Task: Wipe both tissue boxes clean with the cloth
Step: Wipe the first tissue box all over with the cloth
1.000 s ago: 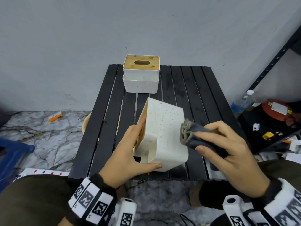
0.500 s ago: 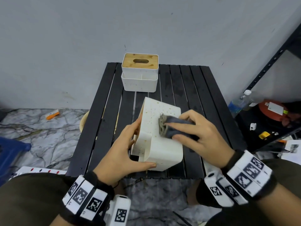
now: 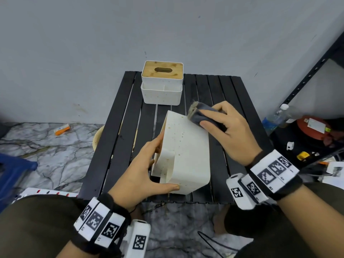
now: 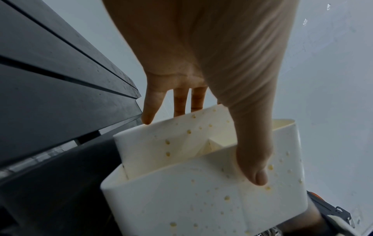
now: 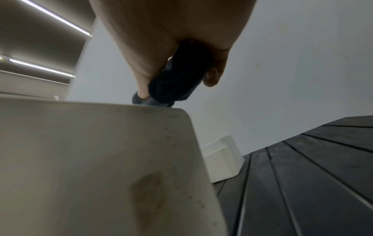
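A white tissue box speckled with yellow spots lies tipped on its side near the front of the black slatted table. My left hand grips its left end, thumb along the near face and fingers on the far side. A folded dark grey cloth is held in my right hand, pressed at the box's far upper corner; the right wrist view shows the cloth at the box's edge. A second white box with a wooden slotted lid stands upright at the table's back edge.
A grey wall rises right behind the table. A black metal shelf, a water bottle and a red object crowd the right side. An orange item lies on the marble floor at left, near a blue bin.
My right hand has slid the cloth from the box's right side over its upper face and up to the far corner. The left hand has kept its hold on the box.
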